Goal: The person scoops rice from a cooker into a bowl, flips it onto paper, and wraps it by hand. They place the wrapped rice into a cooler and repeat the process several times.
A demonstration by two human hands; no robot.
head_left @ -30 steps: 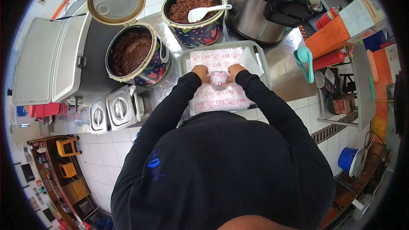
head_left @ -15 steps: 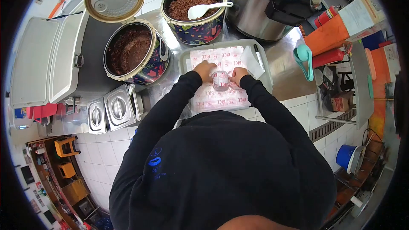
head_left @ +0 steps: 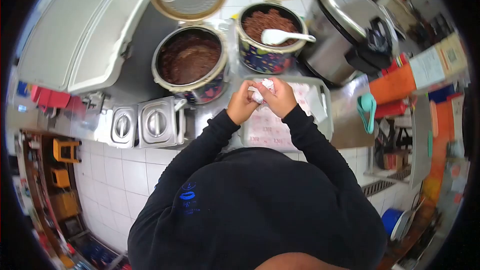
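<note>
Both hands are closed on one small item. The left hand (head_left: pixel 241 106) has its fingers curled against the left side of a crumpled white bundle (head_left: pixel 264 91) with red marks; the right hand (head_left: pixel 281 101) grips it from the right, fingers bent. The bundle is held above the far left part of a pale tray (head_left: pixel 328 129). Its contents cannot be determined.

Red-printed paper (head_left: pixel 272 131) lies in the tray, with a plain white sheet (head_left: pixel 318 106) at the right. Beyond the tray, to the far left, a patterned pot (head_left: pixel 201 93) stands open, dark brown food lining its inside. Right of it, a second pot (head_left: pixel 267 61) contains reddish-brown grains; a white paddle (head_left: pixel 280 36) rests across them and over the rim. A steel cooker (head_left: pixel 332 52) stands at far right. Two lidded steel pans (head_left: pixel 156 125) are at left. A turquoise scoop (head_left: pixel 366 106) is right of the tray.
</note>
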